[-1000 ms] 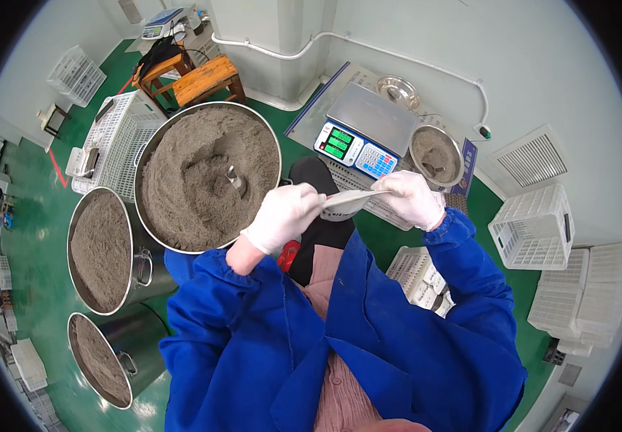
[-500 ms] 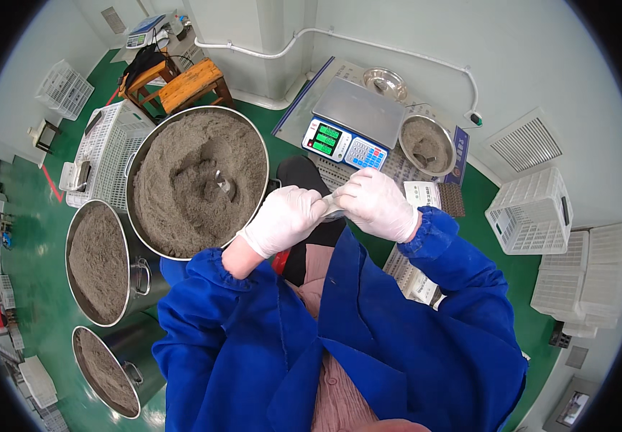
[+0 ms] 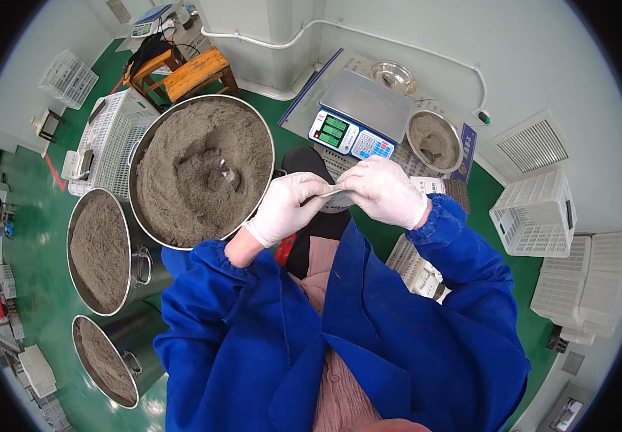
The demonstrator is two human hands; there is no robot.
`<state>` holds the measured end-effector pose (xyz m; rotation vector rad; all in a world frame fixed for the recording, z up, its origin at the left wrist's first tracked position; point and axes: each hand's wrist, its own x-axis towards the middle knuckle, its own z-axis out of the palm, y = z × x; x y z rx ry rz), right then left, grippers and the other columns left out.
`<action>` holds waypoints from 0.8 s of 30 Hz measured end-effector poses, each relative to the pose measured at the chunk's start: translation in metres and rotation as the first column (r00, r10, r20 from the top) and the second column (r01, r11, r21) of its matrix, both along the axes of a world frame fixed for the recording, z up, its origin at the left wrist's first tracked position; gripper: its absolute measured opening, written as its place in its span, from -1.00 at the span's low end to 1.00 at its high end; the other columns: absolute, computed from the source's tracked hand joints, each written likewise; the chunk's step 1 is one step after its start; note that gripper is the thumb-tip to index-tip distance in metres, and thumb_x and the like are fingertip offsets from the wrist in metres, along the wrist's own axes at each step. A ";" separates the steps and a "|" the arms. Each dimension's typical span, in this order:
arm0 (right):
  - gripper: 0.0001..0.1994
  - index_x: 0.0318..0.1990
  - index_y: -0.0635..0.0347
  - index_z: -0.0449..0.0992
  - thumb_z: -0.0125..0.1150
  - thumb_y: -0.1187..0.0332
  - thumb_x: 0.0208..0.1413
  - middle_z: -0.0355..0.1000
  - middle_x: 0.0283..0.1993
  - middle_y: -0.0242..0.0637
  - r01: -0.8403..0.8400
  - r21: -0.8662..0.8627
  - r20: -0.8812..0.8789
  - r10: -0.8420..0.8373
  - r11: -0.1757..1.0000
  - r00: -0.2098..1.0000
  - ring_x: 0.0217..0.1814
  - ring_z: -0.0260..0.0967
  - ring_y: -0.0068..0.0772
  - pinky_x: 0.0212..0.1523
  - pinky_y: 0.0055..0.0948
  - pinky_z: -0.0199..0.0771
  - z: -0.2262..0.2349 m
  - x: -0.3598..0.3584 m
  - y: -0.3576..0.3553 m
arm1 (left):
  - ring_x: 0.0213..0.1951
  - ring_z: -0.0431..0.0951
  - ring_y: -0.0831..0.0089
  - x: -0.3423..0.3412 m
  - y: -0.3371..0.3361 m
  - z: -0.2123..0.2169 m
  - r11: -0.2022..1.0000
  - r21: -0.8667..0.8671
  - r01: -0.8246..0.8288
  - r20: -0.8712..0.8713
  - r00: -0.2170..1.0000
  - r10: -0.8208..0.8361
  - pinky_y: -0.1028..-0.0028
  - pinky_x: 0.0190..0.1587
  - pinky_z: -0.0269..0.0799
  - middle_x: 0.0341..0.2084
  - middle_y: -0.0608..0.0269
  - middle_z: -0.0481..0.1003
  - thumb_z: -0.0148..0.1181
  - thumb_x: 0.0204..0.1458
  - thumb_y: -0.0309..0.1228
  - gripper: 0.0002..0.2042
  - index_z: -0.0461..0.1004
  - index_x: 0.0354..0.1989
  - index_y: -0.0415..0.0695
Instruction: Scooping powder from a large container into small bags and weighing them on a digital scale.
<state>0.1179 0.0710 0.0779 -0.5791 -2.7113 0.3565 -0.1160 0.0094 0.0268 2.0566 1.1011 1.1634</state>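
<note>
A: Head view. Both gloved hands meet just in front of the weighing scale (image 3: 360, 119). Left hand (image 3: 287, 207) and right hand (image 3: 385, 191) are each closed, pinching a small silvery pouch (image 3: 337, 196) between them.

B: Filled or not?

A: Can't tell; gloves cover most of it. It looks flat, possibly being opened or folded at the mouth.

B: Stock?

A: Large steel basin (image 3: 203, 171), left of the scale, is heaped with grey-brown powder, scoop (image 3: 226, 173) stuck in it. Two more pots, nearer pot (image 3: 102, 252) and farther pot (image 3: 106, 351), lie further left, both holding powder. Small bowl (image 3: 432, 140), right of the scale, has some too.

B: Progress?

A: My judgement: much powder left, scale platform bare, so weighing for this pouch isn't under way.
</note>
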 end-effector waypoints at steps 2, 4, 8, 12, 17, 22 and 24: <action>-0.81 -0.21 0.07 0.62 0.36 0.48 -0.03 0.61 -0.19 -0.36 0.002 0.031 0.008 -0.002 1.000 1.000 -0.13 0.56 -0.20 -0.09 -0.23 0.50 0.001 -0.002 0.000 | -0.26 0.67 0.19 -0.001 0.000 0.000 1.000 0.028 -0.007 -0.023 1.000 0.007 0.34 -0.19 0.59 -0.29 0.16 0.65 0.35 0.01 -0.59 -0.85 0.67 -0.23 -0.14; -0.87 -0.24 0.07 0.62 0.31 0.43 0.02 0.59 -0.22 -0.36 0.003 0.054 0.010 -0.003 0.999 1.000 -0.14 0.55 -0.21 -0.07 -0.25 0.48 0.003 -0.006 -0.004 | -0.28 0.66 0.17 -0.001 0.001 0.000 0.999 0.046 0.003 -0.049 0.999 0.000 0.31 -0.21 0.58 -0.32 0.19 0.63 0.34 0.00 -0.58 -0.86 0.64 -0.25 -0.14; -0.91 -0.27 0.05 0.60 0.25 0.40 0.06 0.55 -0.27 -0.38 -0.012 0.154 0.096 -0.003 0.988 0.995 -0.17 0.53 -0.27 -0.06 -0.28 0.46 0.004 -0.014 -0.010 | -0.31 0.60 0.14 0.002 0.001 0.002 0.988 0.151 0.023 -0.123 0.992 -0.005 0.23 -0.24 0.52 -0.38 0.21 0.58 0.33 0.01 -0.49 -0.91 0.59 -0.30 -0.11; -0.89 -0.28 0.01 0.59 0.26 0.41 0.01 0.54 -0.29 -0.39 -0.023 0.154 -0.064 0.034 0.988 0.997 -0.19 0.52 -0.27 -0.08 -0.28 0.47 -0.006 -0.006 -0.004 | -0.30 0.59 0.17 -0.001 -0.001 0.001 0.969 0.249 0.003 -0.192 0.980 0.046 0.22 -0.22 0.51 -0.36 0.25 0.58 0.34 -0.02 -0.47 -0.90 0.58 -0.31 -0.09; -0.90 -0.32 0.04 0.57 0.34 0.35 -0.01 0.56 -0.28 -0.35 0.067 0.185 0.021 -0.072 0.980 0.997 -0.19 0.54 -0.18 -0.14 -0.24 0.53 -0.008 0.041 0.012 | -0.26 0.63 0.18 -0.013 -0.001 -0.004 0.977 0.211 0.023 -0.166 0.986 0.013 0.24 -0.21 0.53 -0.31 0.24 0.62 0.32 -0.03 -0.50 -0.87 0.61 -0.29 -0.09; -0.87 -0.36 0.07 0.55 0.34 0.27 0.07 0.51 -0.34 -0.30 0.199 0.207 0.236 -0.246 0.958 0.940 -0.21 0.52 -0.17 -0.15 -0.21 0.51 0.010 0.043 -0.004 | -0.26 0.64 0.16 -0.013 0.001 0.003 0.998 0.053 -0.045 -0.131 0.990 0.052 0.23 -0.21 0.52 -0.36 0.22 0.63 0.32 0.01 -0.49 -0.91 0.65 -0.30 -0.09; -0.82 -0.40 0.07 0.45 0.39 0.34 -0.03 0.38 -0.41 -0.30 0.162 0.232 0.168 -0.204 0.959 0.964 -0.29 0.43 -0.15 -0.21 -0.20 0.43 0.012 0.036 -0.012 | -0.23 0.63 0.18 -0.011 0.005 0.018 0.977 0.194 -0.084 -0.316 0.938 0.144 0.24 -0.17 0.51 -0.34 0.24 0.63 0.33 -0.01 -0.46 -0.89 0.65 -0.28 -0.09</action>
